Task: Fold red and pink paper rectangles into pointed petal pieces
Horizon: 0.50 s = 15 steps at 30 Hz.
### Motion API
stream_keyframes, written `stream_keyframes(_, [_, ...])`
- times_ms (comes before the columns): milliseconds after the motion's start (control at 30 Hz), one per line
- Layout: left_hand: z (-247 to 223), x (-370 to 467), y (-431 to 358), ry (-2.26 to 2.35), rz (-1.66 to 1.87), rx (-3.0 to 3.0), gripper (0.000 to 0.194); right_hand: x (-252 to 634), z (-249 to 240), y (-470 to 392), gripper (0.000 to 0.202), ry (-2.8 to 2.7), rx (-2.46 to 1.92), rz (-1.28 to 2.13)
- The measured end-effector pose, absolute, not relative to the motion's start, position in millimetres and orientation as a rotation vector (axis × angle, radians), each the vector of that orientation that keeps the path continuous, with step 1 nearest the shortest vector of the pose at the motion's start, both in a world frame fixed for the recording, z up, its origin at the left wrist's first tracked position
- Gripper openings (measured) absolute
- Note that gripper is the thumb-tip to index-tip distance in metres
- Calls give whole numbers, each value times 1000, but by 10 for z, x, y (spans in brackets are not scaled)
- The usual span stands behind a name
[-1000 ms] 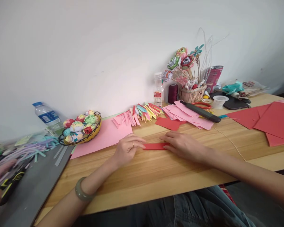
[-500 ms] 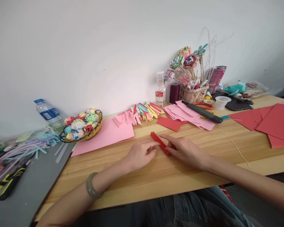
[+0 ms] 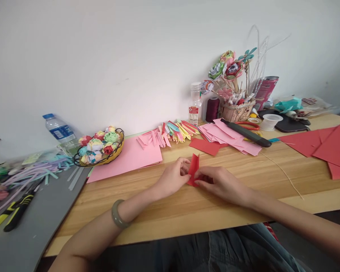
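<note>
Red paper (image 3: 194, 168) between curled fingers (image 3: 208, 171)

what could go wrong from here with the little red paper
The small red paper might crease crooked, since the fingertips of the left hand and right hand may press unevenly. The right forearm, near the loose string, could drag it. The dark-handled tool might shift the pink slips beneath it if bumped.

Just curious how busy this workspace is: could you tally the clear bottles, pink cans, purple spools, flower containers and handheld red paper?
Red paper: 1
Blue-capped bottle and white-capped bottle: 2
Pink can: 1
Purple spool: 1
Yellow basket and wooden pot: 2
Total: 7
</note>
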<state>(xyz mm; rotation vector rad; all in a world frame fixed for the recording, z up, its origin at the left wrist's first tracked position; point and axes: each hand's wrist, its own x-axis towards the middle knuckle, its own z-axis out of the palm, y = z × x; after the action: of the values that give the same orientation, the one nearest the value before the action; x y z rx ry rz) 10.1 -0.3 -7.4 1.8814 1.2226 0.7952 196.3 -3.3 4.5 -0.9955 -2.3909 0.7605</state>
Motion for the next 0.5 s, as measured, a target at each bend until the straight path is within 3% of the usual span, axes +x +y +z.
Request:
stream_keyframes(167, [-100,73,59,1255,821,1911,17,2013,89,17,20,-2520,-826,638])
stream_keyframes(333, [-109,72,50,1304,800,1929,19,2025,36,43,21,-2574,-768,368])
stream_keyframes(500, [-95,65,19,1322,770,1950,24,2020,24,47,24,-2606,-780,389])
